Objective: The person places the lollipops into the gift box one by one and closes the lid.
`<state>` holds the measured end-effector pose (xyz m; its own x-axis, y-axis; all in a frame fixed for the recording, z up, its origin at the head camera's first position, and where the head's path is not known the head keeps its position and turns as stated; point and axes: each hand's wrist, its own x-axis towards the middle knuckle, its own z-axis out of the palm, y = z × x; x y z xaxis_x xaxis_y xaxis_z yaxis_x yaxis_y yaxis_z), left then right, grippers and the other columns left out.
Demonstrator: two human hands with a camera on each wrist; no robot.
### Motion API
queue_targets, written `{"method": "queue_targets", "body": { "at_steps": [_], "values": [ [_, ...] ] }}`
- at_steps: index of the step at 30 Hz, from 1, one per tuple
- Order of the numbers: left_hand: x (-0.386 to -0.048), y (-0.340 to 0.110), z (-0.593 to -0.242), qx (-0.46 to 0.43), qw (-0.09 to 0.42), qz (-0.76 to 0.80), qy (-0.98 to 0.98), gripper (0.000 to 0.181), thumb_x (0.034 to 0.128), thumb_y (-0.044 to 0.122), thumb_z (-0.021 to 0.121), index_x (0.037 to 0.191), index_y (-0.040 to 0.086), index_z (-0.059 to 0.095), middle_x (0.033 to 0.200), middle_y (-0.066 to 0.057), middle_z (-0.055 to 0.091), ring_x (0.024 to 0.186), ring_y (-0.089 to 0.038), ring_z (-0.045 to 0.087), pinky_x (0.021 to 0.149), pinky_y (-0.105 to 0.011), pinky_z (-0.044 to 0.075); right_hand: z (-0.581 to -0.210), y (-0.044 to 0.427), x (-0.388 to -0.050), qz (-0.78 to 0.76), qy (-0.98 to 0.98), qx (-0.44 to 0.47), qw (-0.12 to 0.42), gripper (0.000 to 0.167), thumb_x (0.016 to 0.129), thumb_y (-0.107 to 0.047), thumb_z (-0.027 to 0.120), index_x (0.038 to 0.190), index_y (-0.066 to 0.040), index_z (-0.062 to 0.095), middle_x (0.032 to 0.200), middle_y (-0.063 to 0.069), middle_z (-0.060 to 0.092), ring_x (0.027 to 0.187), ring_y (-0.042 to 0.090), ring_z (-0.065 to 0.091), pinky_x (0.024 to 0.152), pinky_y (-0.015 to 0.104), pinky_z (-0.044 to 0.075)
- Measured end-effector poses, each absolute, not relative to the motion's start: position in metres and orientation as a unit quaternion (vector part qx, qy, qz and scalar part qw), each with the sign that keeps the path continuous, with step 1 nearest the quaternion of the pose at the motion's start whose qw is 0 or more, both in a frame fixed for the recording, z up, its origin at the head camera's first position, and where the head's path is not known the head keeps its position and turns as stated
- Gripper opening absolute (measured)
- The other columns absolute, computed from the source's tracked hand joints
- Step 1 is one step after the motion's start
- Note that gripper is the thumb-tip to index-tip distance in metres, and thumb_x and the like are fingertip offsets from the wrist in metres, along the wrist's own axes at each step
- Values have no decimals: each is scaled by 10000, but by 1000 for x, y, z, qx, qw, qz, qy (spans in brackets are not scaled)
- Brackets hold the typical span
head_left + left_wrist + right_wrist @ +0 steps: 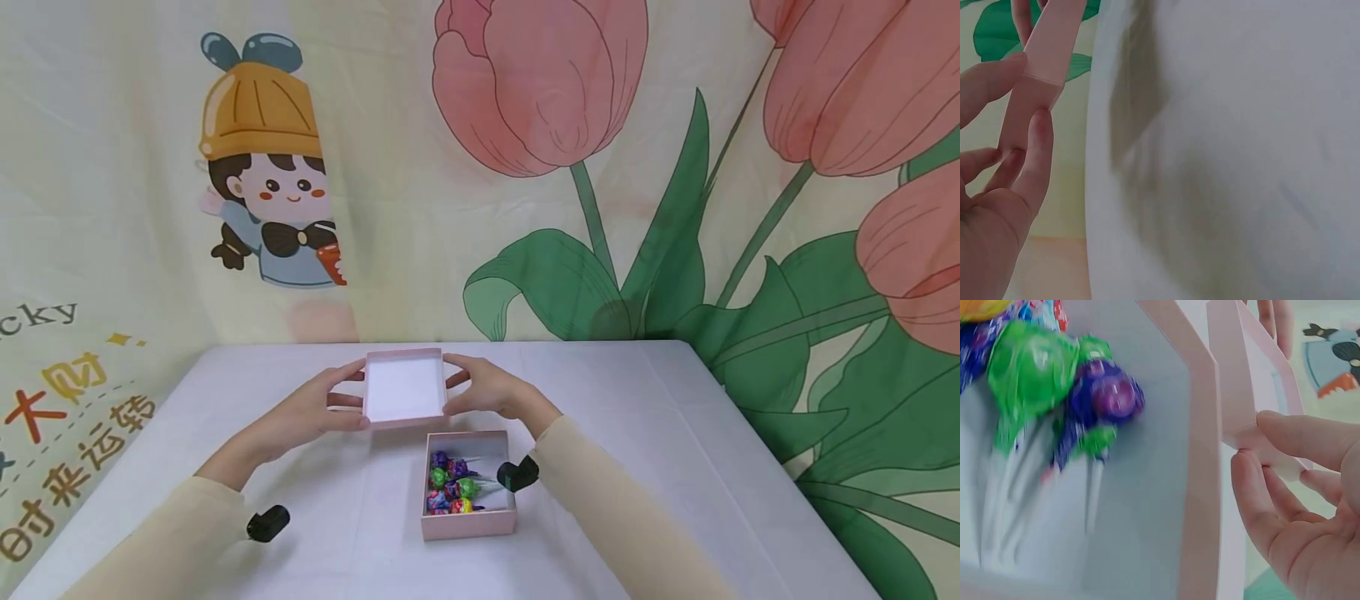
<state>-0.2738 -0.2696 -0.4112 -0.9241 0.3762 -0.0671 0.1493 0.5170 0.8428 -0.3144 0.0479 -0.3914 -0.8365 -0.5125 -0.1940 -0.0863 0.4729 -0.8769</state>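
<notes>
A square pink box lid (405, 386) with a white inside is held up above the table between both hands, its hollow side facing the head camera. My left hand (315, 404) grips its left edge, and in the left wrist view the thumb and fingers pinch the pink rim (1044, 56). My right hand (495, 387) holds the right edge; the right wrist view shows thumb and fingers at one corner. Just in front of the lid stands the open pink box (468, 525). Several wrapped lollipops (453, 483) lie inside it, heads toward the left, white sticks toward the right.
A white cloth covers the table (600, 467). Behind it hangs a printed backdrop (397, 208) with tulips and a cartoon child. The right forearm (622, 508) passes beside the box, and a black wrist device (517, 475) overlaps the box's right rim in the head view.
</notes>
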Motion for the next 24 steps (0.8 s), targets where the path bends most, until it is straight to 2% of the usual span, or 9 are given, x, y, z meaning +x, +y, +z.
{"method": "queue_targets", "body": {
  "at_steps": [5,11,19,24],
  "values": [
    [-276,-247,-403,157,111,470,861,1031,929,324,843,1717,182,193,1675,-193,316,1411,-436,524,1055,-588,528,-389,70,-315,-493,825,-177,215,946,914,-64,831,1690,-219,312,1474,166,582,1301,331,604,1083,505,528],
    [-277,-219,-402,159,103,489,851,1034,914,306,861,1714,220,212,1685,-161,318,1408,-406,536,1068,-564,525,-389,100,-311,-504,822,-175,199,941,932,-76,814,1691,-287,300,1482,161,577,1219,284,668,1108,553,497],
    [-277,-197,-405,169,108,519,831,999,928,216,850,1711,251,231,1669,-143,371,1403,-380,547,1094,-571,503,-391,126,-301,-513,822,-170,181,930,953,-84,795,1699,-278,275,1476,175,564,1165,264,706,1098,562,503],
    [-275,-192,-406,172,118,537,817,982,942,183,832,1710,275,228,1642,-143,427,1425,-366,527,1128,-566,474,-394,134,-295,-525,817,-166,171,933,951,-76,802,1693,-307,286,1461,159,575,1161,264,706,1090,544,515]
  ]
}}
